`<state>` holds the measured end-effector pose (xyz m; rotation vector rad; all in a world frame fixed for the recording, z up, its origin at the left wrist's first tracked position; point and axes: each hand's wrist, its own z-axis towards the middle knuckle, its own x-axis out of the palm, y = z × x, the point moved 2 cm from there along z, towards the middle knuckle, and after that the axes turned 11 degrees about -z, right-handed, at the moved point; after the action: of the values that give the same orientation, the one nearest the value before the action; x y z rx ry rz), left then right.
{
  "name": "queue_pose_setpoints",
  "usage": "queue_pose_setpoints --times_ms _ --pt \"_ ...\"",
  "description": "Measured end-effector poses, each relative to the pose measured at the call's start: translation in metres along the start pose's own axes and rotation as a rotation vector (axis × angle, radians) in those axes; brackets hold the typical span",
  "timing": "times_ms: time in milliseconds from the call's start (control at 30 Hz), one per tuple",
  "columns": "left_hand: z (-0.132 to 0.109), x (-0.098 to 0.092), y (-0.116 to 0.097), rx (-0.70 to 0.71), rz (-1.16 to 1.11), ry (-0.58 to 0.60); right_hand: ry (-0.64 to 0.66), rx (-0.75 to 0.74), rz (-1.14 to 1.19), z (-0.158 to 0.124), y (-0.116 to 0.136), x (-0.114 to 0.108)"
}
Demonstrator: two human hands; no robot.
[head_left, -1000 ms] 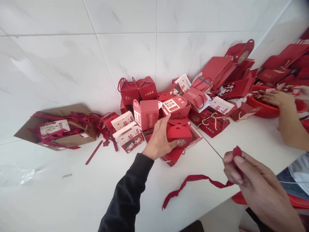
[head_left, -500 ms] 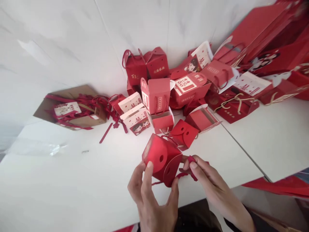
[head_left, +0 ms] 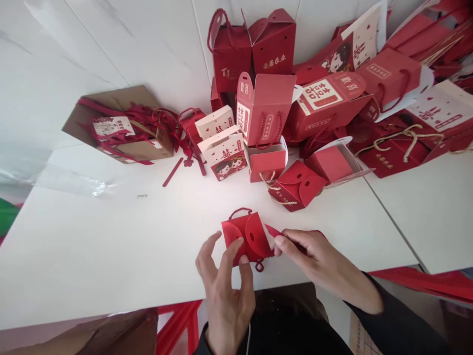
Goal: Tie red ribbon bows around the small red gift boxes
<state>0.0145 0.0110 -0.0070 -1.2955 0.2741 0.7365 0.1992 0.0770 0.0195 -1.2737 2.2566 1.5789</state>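
A small red gift box (head_left: pixel 252 237) with rounded, holed flaps and cord handles rests on the table near its front edge. My left hand (head_left: pixel 225 281) has its fingers spread over the box's left side, with fingertips touching the left flap and front edge. At the box's right side, the fingers of my right hand (head_left: pixel 306 249) are closed on a dark red ribbon (head_left: pixel 273 230). Part of that ribbon is hidden by the hand. Beyond the box stands another red gift box (head_left: pixel 295 185) with twisted beige cords.
Red and white gift boxes (head_left: pixel 268 108) crowd the back of the white table (head_left: pixel 121 236) against the wall. A cardboard box (head_left: pixel 138 96) of dark red ribbons stands at back left. Clear plastic (head_left: pixel 77 182) lies at far left. A seam (head_left: pixel 391 217) crosses the tabletop at right.
The box has come down onto the table, turned, and its flaps now lie folded over the top. My left hand has loosened from around it. The view has shifted too.
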Motion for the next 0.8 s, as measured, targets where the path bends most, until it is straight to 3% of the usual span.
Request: queue_pose_setpoints --times_ms 100,233,367,600,800 --pt "0.013 0.004 0.000 0.068 0.068 0.075 0.137 -0.014 -0.018 0.006 0.006 -0.003" --pt "0.017 0.009 0.002 0.108 0.058 0.109 0.200 -0.036 -0.017 0.016 0.011 -0.001" --pt "0.015 0.010 0.003 0.045 -0.020 0.141 0.310 0.013 -0.001 0.022 0.013 -0.001" --pt "0.020 0.009 0.005 -0.028 -0.151 0.137 0.300 -0.014 0.021 0.031 0.015 -0.004" --pt "0.022 0.011 0.009 0.010 -0.144 0.123 0.316 -0.051 0.075 0.037 0.014 -0.007"
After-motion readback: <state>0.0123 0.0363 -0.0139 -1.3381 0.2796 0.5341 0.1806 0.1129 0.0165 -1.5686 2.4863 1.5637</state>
